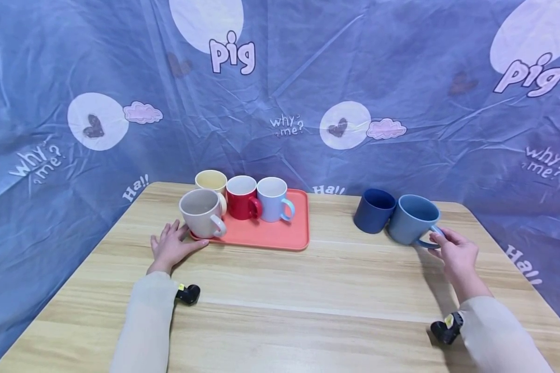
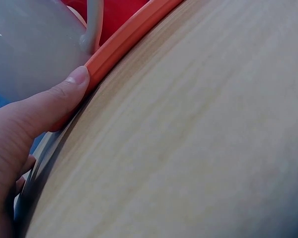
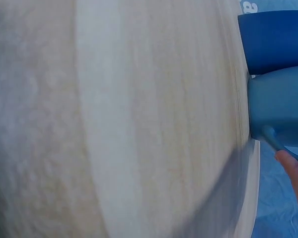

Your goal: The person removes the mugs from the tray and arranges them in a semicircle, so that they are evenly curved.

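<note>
My left hand (image 1: 172, 246) is at the near left corner of a coral-red tray (image 1: 261, 238), fingers spread. In the left wrist view its thumb (image 2: 64, 96) touches the tray's rim (image 2: 120, 43), just below a light grey mug (image 2: 32, 49). That grey mug stands upright on the tray's left end, in front of a cream-yellow mug (image 1: 211, 180). Beside them are a red mug (image 1: 238, 202) and a pale blue mug (image 1: 269, 201). On the right, my right hand (image 1: 458, 254) pinches the handle of a grey-blue mug (image 1: 407, 227), which stands against a navy cup (image 1: 371, 216).
A wooden table (image 1: 280, 305) carries everything. Blue printed cloth (image 1: 280, 88) hangs behind it and down both sides. Black wrist devices (image 1: 189, 295) are worn at both sleeves. The tray's right end shows bare surface beside the pale blue mug.
</note>
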The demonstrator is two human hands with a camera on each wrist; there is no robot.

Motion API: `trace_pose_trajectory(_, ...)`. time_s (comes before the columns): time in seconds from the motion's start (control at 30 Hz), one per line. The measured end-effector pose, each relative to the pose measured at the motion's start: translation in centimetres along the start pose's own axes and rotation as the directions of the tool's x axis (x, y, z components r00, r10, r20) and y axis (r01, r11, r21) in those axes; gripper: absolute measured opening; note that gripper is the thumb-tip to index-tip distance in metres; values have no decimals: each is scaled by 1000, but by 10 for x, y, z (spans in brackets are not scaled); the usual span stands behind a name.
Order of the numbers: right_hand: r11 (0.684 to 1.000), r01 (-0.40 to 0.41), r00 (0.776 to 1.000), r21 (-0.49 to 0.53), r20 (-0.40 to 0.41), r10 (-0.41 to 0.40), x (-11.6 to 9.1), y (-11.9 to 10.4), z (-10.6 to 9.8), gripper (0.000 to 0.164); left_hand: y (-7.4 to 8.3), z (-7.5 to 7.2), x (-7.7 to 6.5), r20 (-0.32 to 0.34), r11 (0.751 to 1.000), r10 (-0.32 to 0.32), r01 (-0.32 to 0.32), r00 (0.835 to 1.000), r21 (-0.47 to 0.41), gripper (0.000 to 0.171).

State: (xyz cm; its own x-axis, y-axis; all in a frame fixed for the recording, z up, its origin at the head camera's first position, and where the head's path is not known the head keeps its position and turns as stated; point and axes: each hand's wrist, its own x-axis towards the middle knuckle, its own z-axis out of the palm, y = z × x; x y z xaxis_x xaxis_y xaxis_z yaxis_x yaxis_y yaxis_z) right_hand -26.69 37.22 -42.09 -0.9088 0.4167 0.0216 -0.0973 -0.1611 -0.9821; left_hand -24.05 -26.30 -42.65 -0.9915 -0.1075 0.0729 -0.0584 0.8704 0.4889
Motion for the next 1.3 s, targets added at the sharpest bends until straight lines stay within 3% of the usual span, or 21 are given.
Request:
trace_pose_trajectory(0.4, 1000, 6, 1000, -7, 2, -6, 3, 1, -1, 15, -2, 2, 2, -5, 1000, 4, -4, 1000, -5, 91)
trace_pose_trajectory(0.63, 998, -9, 1000, -60, -4, 9, 0, -5, 3, 9, -2, 2, 2, -2, 1000, 2, -2, 1000, -10, 92)
trace_pose_trajectory(0.97, 997, -10, 1000, 80, 13, 9, 9, 6, -4, 18, -3, 1, 2, -6, 1000, 7, -7, 1000, -2, 93)
trace_pose_trajectory(1.3, 996, -44, 998, 71, 47, 40, 11, 1, -5, 17, -3, 2, 2, -10, 1000, 12, -12, 1000, 4, 92)
